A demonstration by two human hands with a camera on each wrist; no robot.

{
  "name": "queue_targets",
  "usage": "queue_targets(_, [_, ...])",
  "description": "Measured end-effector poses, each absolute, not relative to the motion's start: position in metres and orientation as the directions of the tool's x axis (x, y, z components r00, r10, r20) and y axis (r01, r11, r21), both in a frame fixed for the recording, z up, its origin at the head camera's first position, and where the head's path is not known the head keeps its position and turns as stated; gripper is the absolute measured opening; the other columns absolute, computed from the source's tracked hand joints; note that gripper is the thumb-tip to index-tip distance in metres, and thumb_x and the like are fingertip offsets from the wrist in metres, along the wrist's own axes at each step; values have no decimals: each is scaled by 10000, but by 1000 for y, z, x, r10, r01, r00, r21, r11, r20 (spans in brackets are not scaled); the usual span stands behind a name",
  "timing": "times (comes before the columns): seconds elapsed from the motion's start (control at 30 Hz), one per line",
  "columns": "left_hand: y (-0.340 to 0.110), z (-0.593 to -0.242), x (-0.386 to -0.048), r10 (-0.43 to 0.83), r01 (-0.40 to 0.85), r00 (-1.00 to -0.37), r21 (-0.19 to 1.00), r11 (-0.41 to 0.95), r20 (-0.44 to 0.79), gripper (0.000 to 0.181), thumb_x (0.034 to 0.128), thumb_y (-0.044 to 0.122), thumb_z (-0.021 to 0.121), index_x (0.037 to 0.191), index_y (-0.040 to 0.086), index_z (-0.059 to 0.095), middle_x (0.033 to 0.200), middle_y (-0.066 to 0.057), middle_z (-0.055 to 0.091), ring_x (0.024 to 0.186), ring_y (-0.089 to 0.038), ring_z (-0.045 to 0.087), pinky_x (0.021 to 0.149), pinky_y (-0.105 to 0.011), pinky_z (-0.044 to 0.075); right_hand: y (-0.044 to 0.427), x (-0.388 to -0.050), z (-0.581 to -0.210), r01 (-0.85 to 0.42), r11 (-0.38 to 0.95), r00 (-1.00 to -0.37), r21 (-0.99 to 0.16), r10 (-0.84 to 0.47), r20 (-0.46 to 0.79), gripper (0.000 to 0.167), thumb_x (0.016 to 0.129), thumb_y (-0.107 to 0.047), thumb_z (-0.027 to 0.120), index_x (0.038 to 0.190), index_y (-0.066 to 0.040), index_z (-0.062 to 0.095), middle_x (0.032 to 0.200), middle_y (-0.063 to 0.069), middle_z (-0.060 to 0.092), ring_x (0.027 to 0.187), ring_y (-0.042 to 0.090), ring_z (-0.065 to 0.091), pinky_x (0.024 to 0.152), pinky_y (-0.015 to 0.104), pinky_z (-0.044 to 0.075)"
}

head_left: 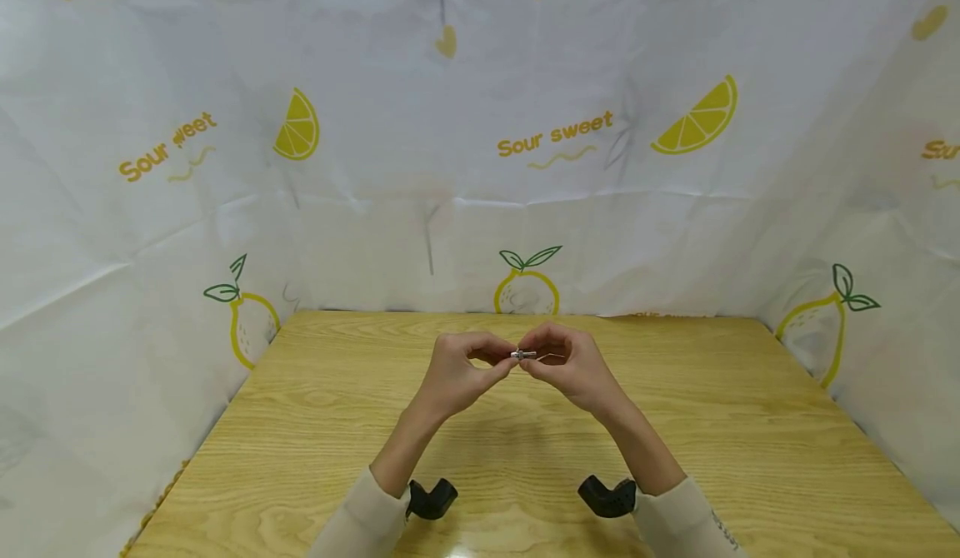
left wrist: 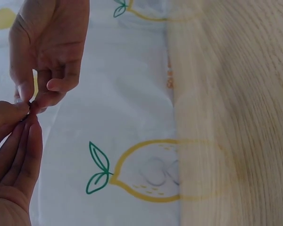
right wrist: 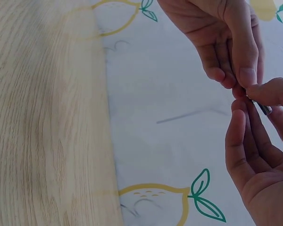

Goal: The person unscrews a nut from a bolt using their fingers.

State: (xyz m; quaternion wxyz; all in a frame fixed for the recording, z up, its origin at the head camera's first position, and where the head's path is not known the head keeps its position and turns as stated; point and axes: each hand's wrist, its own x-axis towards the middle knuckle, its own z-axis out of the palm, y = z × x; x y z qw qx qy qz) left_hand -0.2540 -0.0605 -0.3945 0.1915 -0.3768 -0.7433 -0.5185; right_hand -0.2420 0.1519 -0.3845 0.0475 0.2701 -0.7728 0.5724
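Note:
A small silvery metal piece (head_left: 523,355) is held between the fingertips of both hands, above the middle of the table. The left hand (head_left: 459,375) pinches its left end between thumb and fingers. At the other side, the right hand (head_left: 573,366) pinches it with thumb and index finger. In the right wrist view the piece (right wrist: 264,108) looks like a short threaded rod, sticking out beside the right thumb. Fingertips hide most of it in the left wrist view, where the two hands meet at the left edge.
The wood-grained table (head_left: 337,425) spreads beneath both hands. White cloth (head_left: 390,233) with lemon prints hangs behind it and along both sides. Black curved pieces (head_left: 432,500) stick out at both cuffs.

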Motion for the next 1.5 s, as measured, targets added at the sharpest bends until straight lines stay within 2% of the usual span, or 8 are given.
queue_targets(0.17, [-60, -395, -253, 367, 765, -636, 618, 182, 679, 80, 887, 19, 796, 964, 33, 809, 887, -97, 802, 770, -128, 766, 719, -236, 645, 154, -241, -382, -437, 217, -864, -873, -373, 339, 170, 958, -96, 730, 1108, -20, 703, 1083, 215, 707, 928, 182, 718, 820, 288, 619])
queue_targets(0.33, [-59, -396, -254, 372, 783, -615, 592, 189, 695, 77, 892, 25, 793, 962, 49, 814, 893, -86, 803, 776, -124, 766, 723, -224, 641, 155, -242, -380, -351, 273, -894, -896, -383, 233, 234, 1021, -226, 663, 1105, -15, 720, 1029, 234, 719, 851, 207, 716, 752, 370, 628])
queue_targets(0.53, [-59, -397, -254, 375, 784, -616, 584, 209, 693, 85, 892, 22, 792, 961, 63, 820, 896, -73, 804, 783, -122, 766, 729, -209, 636, 156, -244, -380, -291, 294, -890, -910, -432, 145, 345, 1079, -291, 566, 1091, 10, 733, 974, 186, 735, 817, 206, 715, 795, 463, 635])
queue_targets(0.83, [-59, -399, -255, 385, 792, -604, 576, 200, 698, 71, 906, 75, 795, 972, 81, 820, 904, -57, 806, 777, -109, 763, 724, -207, 634, 158, -244, -379, -339, 305, -885, -890, -423, 193, 263, 1042, -233, 637, 1118, -7, 747, 999, 229, 728, 846, 229, 714, 731, 314, 621])
queue_targets(1.17, [-59, -400, -257, 404, 802, -592, 559, 210, 698, 86, 894, 51, 800, 973, 82, 814, 913, -55, 801, 765, -106, 757, 711, -203, 630, 158, -241, -376, -384, 369, -889, -846, -395, 231, 186, 983, -171, 713, 1113, -45, 755, 1053, 148, 759, 891, 227, 726, 790, 364, 627])
queue_targets(1.5, [-59, -399, -254, 412, 778, -619, 594, 205, 669, 80, 900, 23, 782, 971, 51, 807, 907, -78, 805, 782, -117, 770, 720, -219, 640, 158, -237, -374, -372, 343, -899, -862, -363, 244, 198, 944, -122, 756, 1126, -42, 756, 1091, 155, 755, 919, 217, 726, 799, 288, 622])
